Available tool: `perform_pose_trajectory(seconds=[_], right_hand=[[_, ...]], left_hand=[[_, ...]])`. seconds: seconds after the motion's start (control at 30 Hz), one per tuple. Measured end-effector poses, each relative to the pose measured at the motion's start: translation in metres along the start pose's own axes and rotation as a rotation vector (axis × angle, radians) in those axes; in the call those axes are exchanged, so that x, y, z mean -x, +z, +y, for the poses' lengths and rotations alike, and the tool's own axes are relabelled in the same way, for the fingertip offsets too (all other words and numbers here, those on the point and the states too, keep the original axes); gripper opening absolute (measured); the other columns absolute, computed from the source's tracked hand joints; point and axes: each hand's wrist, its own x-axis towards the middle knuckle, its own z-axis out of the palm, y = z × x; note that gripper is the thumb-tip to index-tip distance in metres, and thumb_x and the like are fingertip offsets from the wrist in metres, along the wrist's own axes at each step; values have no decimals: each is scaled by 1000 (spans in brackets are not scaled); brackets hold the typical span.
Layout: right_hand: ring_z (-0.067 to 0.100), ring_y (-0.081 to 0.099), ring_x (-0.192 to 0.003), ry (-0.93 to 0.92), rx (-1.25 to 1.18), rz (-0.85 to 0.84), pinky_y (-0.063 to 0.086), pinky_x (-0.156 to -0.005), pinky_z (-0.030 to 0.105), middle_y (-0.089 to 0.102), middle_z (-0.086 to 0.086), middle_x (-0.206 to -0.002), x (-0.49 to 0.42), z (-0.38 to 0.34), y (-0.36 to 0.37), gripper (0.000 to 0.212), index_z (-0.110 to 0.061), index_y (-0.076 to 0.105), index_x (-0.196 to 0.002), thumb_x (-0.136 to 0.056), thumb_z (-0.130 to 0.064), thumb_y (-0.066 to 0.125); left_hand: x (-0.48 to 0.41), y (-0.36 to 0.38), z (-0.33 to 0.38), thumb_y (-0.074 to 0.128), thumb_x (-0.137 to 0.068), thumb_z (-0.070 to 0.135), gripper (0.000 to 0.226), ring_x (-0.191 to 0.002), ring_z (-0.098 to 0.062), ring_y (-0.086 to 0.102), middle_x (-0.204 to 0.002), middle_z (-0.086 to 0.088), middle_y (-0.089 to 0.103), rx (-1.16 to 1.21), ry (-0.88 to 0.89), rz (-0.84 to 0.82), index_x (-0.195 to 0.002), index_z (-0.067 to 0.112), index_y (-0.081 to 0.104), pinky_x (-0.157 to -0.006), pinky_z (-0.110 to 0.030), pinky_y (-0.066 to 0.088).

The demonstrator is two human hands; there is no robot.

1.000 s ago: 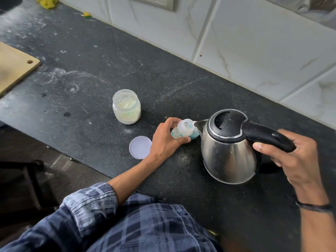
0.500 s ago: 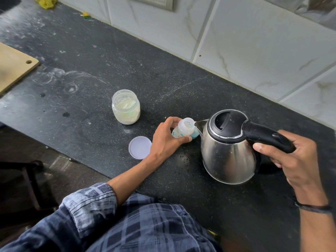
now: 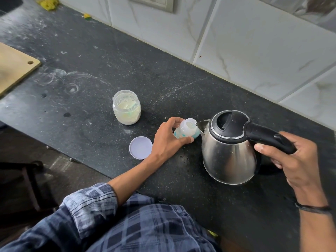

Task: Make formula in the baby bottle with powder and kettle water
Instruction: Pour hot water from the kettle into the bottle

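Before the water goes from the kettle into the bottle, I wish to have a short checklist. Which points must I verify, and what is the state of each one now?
1. Baby bottle has no cap on its mouth: ok.
2. Left hand grips the bottle: ok.
3. Right hand grips the handle of the kettle: ok.
4. Kettle spout sits at the bottle's mouth: ok.
5. Water level inside the bottle: cannot tell.
6. Powder jar and its lid stand apart from the spout: ok.
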Motion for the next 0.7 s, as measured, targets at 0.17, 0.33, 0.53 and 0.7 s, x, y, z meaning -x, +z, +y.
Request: perform_pose_trajectory(seconds=[0.17, 0.33, 0.53, 0.7], right_hand=[[12, 37, -44, 19, -26, 17, 31, -41, 20, 47, -8, -52, 3, 4, -3, 24, 0, 65, -77, -72, -15, 83], [16, 34, -42, 39, -63, 43, 25, -38, 24, 42, -3, -49, 10, 8, -5, 27, 5, 58, -71, -72, -11, 79], [17, 33, -43, 43, -57, 42, 25, -39, 24, 41, -1, -50, 13, 10, -5, 39, 14, 59, -81, -71, -13, 86], [19, 32, -44, 29, -60, 41, 24, -39, 27, 40, 4, -52, 13, 9, -5, 44, 13, 58, -80, -72, -21, 84]], left_hand=[[2, 4, 3, 88, -64, 43, 56, -107, -6, 58, -110, 22, 65, -3, 17, -11, -111, 41, 57, -94, -41, 49], [2, 6, 5, 89, -65, 42, 57, -108, -6, 58, -111, 22, 65, -17, 33, -10, -111, 41, 56, -95, -40, 49], [2, 6, 5, 90, -64, 40, 57, -108, -6, 58, -110, 22, 65, -25, 49, 1, -111, 39, 58, -94, -38, 48], [1, 5, 4, 90, -64, 41, 57, -108, -9, 58, -110, 20, 66, -40, 50, 11, -112, 37, 60, -92, -37, 48]])
